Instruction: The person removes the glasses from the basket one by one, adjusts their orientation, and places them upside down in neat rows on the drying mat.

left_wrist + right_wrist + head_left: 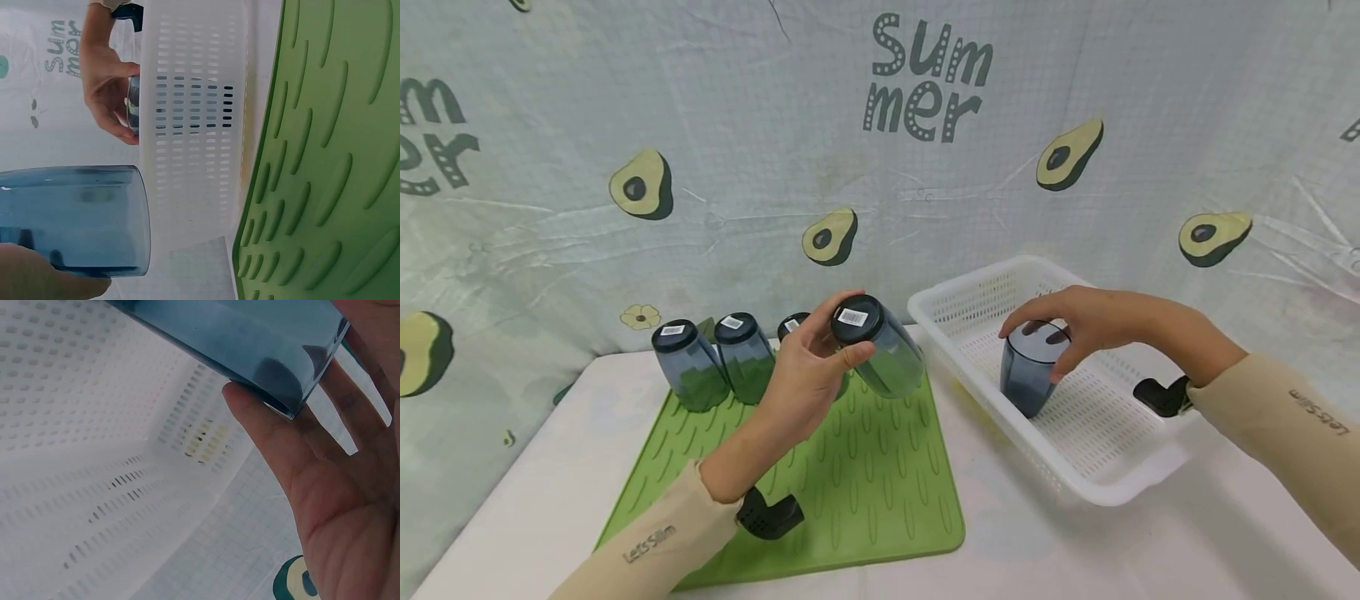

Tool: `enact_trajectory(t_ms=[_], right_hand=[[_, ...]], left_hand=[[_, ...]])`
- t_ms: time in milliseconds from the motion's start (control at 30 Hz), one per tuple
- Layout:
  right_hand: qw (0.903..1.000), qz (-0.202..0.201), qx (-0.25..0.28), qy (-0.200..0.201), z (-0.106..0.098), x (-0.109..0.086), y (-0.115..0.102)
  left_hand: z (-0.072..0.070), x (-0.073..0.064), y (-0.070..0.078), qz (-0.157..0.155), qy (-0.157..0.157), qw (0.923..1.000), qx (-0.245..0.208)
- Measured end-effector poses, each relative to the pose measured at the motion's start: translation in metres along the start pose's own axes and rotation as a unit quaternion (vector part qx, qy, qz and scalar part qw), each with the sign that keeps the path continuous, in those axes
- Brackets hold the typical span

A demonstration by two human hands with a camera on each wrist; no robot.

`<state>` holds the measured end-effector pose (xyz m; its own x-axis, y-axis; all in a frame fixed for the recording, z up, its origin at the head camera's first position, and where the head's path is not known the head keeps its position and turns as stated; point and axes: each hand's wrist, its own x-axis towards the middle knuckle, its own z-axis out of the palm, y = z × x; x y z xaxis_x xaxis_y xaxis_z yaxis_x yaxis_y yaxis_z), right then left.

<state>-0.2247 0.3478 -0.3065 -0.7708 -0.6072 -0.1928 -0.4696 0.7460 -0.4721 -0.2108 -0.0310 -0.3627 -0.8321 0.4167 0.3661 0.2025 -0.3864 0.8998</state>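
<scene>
My left hand (801, 367) grips a blue-tinted clear cup (895, 358) near its dark, labelled base. That cup is tilted, base up, over the right part of a green ridged mat (880, 492). In the left wrist view its open rim faces the white basket. My right hand (1093, 319) holds another blue cup (1027, 385) by its rim, thumb on one side and fingers on the other. This cup stands mouth up inside the basket (1101, 492), close to the near-left wall. The right wrist view shows thumb and fingers around its rim.
Toward the mat's back left, two cups (688, 367) (747, 358) stand upside down with labels on their bases. A third cup (792, 323) is mostly hidden behind my left hand. A patterned cloth (737, 125) hangs behind the white table (917, 567).
</scene>
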Motion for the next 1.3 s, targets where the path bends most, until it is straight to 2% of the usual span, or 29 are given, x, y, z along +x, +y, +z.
enact_trajectory(t_ms=[400,733,967,1100,1300], right_hand=[[0.9998,0.016,0.010,-0.001,-0.001,0.000,-0.002],[0.9999,0.014,0.009,0.001,-0.002,0.000,-0.002],[0.9998,0.016,0.016,-0.002,-0.002,0.000,-0.004],[0.9997,0.017,0.018,-0.002,-0.001,0.001,-0.004],[0.9998,0.011,0.016,0.001,-0.001,0.002,-0.002]], left_hand=[[-0.004,0.002,-0.006,-0.011,0.018,0.9994,0.028],[-0.009,0.006,-0.012,-0.027,0.043,0.9968,0.062],[-0.013,0.006,-0.021,-0.054,0.061,0.9917,0.100],[-0.015,0.006,-0.026,-0.061,0.058,0.9884,0.126],[-0.016,0.006,-0.028,-0.054,0.053,0.9884,0.131]])
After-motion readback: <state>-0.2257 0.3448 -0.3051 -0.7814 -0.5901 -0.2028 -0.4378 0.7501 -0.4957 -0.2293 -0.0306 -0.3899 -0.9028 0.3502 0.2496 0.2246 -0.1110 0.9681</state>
